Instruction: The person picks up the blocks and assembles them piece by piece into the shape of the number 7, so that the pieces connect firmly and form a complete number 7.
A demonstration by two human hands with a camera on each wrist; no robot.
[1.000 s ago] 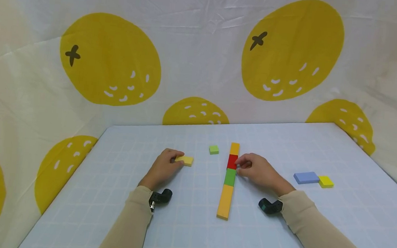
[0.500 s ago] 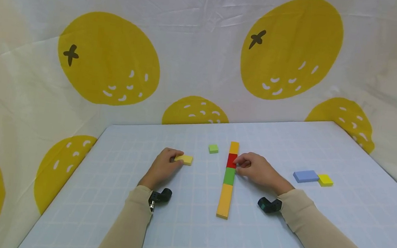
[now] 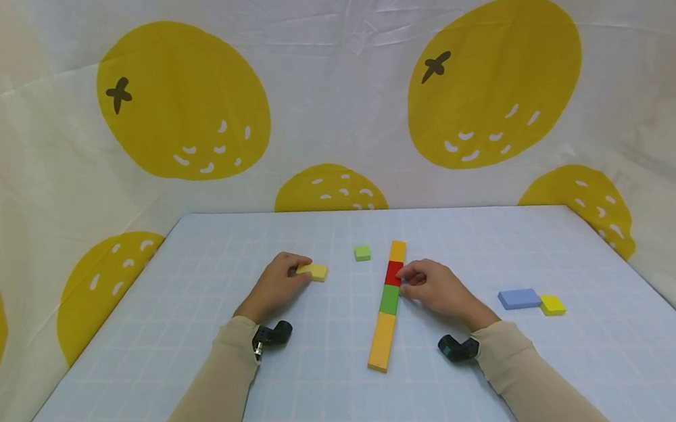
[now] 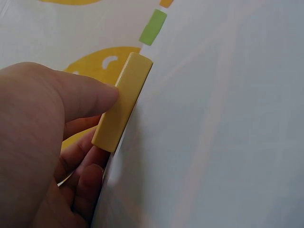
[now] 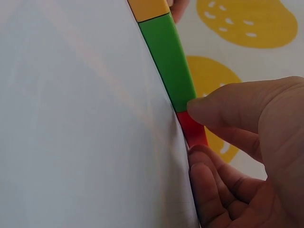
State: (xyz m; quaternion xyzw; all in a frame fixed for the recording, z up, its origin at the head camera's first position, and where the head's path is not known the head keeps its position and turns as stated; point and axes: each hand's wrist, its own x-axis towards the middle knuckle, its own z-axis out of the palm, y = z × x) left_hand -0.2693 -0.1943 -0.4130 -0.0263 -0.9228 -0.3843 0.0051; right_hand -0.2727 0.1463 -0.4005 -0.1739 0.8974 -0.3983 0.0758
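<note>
Left hand (image 3: 277,285) pinching pale yellow block (image 4: 124,102). Right hand (image 3: 443,292) curling fingers against red block (image 3: 393,273), cannot tell if gripping; block lying between green block (image 3: 389,299) and orange block (image 3: 398,251).

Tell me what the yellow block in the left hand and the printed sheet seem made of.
The yellow block: maybe painted wood or plastic, satin finish; even color and smooth, slightly rounded edges fit either. The printed sheet: probably plastic or coated fabric, faintly shiny; its creases catch light.

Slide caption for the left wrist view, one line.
Left hand gripping a yellow block, light green block beyond.
</note>
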